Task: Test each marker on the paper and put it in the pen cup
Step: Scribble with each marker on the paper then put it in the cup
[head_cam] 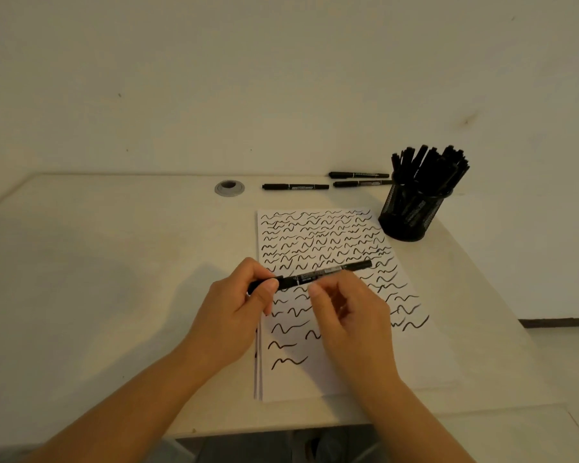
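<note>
A single wide-angle camera, worn on the person's head, looks forward and down across a pale desk (114,295) toward the wall (281,78) behind it. The wall fills the upper part of the frame, so the tilt is moderate rather than steep. The near desk edge runs along the bottom, with what is probably floor below it, too dim to tell. The left hand (234,315) and right hand (351,315) sit close under the lens, low and centre, forearms entering from the bottom corners. The pen cup (411,212) stands farther off, right of centre. Straight edges bow slightly toward the frame's margins.
</note>
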### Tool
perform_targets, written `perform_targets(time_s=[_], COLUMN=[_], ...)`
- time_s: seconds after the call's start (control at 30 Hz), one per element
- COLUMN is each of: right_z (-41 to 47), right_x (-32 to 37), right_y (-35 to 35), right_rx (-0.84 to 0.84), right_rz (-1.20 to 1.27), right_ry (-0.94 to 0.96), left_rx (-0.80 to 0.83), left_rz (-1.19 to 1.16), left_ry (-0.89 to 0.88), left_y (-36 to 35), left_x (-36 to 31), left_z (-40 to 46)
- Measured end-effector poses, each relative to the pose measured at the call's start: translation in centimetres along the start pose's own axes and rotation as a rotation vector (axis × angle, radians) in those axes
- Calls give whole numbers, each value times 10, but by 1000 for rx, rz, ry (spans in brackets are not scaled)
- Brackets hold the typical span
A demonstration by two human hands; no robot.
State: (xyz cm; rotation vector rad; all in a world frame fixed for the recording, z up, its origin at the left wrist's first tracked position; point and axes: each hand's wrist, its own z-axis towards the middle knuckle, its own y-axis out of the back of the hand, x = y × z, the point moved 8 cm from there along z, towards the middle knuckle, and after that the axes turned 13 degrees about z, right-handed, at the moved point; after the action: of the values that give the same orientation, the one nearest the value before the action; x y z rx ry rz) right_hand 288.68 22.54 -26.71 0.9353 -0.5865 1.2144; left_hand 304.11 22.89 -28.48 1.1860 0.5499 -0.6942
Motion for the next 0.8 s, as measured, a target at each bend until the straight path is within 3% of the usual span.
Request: perform_targets(time_s=[0.07,0.2,0.5,0.67,0.8], right_z=[9,29,81,123,149], right_x=[15,19,26,11,-5], right_y=[2,6,31,65,104], right_rx=[0,50,128,23,-143], right_rz=[-195,-414,-431,-406,-196], right_ry=[137,215,304,149,-5], left_rx=[2,-15,-73,-7,111], left_rz=[11,42,116,79,283], left_ry=[-22,-70,-277,-220,-139], left_y=[-2,0,11,-1,-30], left_x=[-8,-28,-84,-90,-72], left_z=[5,22,83,131,176])
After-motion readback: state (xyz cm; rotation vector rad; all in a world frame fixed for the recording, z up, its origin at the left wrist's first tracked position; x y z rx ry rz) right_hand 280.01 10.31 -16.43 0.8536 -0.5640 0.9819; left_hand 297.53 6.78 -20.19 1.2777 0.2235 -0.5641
